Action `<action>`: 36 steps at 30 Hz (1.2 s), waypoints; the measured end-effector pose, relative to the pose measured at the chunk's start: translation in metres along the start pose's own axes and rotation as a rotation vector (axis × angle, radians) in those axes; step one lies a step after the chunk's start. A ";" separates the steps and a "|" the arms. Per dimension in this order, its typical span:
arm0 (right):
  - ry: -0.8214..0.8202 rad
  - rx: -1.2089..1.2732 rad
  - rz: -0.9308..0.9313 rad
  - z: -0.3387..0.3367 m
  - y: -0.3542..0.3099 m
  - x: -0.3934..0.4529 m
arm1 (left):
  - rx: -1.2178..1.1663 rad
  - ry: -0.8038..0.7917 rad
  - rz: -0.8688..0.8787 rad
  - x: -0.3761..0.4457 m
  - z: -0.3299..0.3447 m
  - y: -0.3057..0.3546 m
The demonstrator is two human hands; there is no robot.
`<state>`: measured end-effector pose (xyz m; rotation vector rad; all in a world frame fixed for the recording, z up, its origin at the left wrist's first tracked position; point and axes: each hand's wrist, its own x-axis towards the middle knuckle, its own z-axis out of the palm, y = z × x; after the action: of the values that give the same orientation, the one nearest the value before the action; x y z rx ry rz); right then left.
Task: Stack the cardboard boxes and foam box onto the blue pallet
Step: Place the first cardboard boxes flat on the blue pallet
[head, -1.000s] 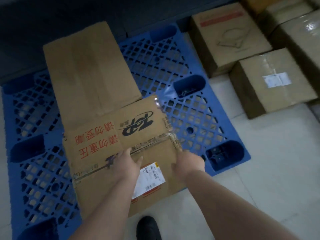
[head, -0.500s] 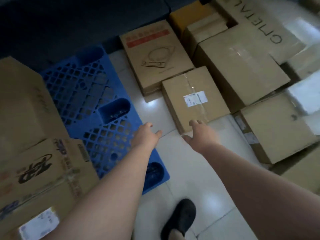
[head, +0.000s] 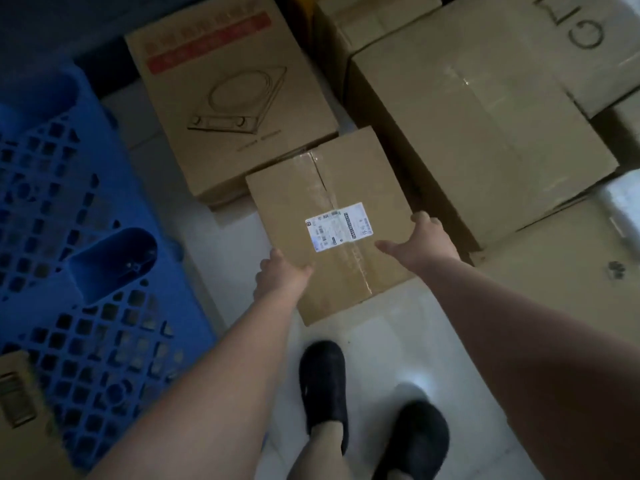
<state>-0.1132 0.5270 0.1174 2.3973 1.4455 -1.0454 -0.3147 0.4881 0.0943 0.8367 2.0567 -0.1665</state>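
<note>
Left hand (head: 282, 271) clamped on near-left edge of small taped box (head: 329, 220), right hand (head: 420, 242) gripping right edge. Box on floor, just right of blue pallet (head: 86, 237). Only edges pinched, so could slip on lift. Bigger boxes (head: 467, 133) crowd behind, might snag.

A single head-worn wide-angle camera provides the only view. It looks steeply downward and forward from the person's standing height, so both forearms enter from the bottom edge and the person's black shoes (head: 323, 386) appear on the pale floor (head: 221, 244) directly below. The frame reaches the blue pallet (head: 52, 209) at the left edge and cardboard boxes (head: 467, 133) at the top and right. Wide-angle distortion bends the edges. No second view overlaps it.
</note>
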 end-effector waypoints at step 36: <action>-0.310 -0.196 -0.324 0.070 -0.114 -0.205 | -0.764 0.365 -0.418 -0.158 -0.121 -0.279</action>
<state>-0.3011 0.4069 0.2193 1.8121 1.7567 -1.2126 -0.5104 0.2457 0.2377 -0.0452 2.3435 0.5564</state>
